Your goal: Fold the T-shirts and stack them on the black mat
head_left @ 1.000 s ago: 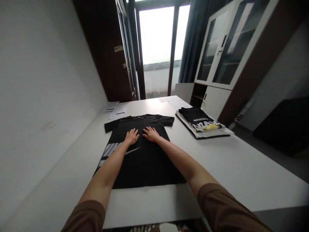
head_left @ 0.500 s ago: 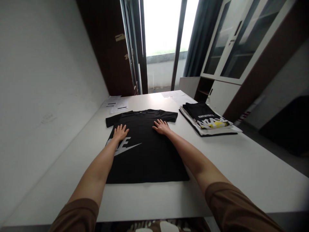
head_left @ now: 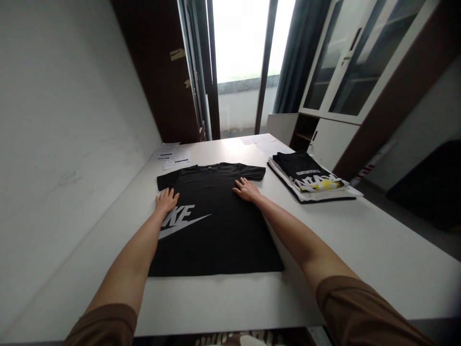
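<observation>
A black T-shirt [head_left: 223, 240] lies spread flat on the white table [head_left: 230, 305], its neckline at the far end and its hem toward me. Grey lettering and a swoosh mark its left part, partly covered by my left forearm. My left hand [head_left: 166, 201] rests on the shirt's left edge, just below the left sleeve, fingers spread. On the opposite side, my right hand [head_left: 248, 190] lies flat near the right edge, below the right sleeve. Neither hand grips the cloth.
A stack of folded shirts [head_left: 309, 179], black and white with a yellow print, sits at the right. Sheets of paper [head_left: 176, 156] lie at the far left, and more papers [head_left: 257, 140] at the far edge. A wall [head_left: 72, 144] borders the left side.
My left hand has slid left to the shirt's edge, uncovering more of the lettering. My right hand has moved slightly right. The shirt's lower part looks spread a little wider.
</observation>
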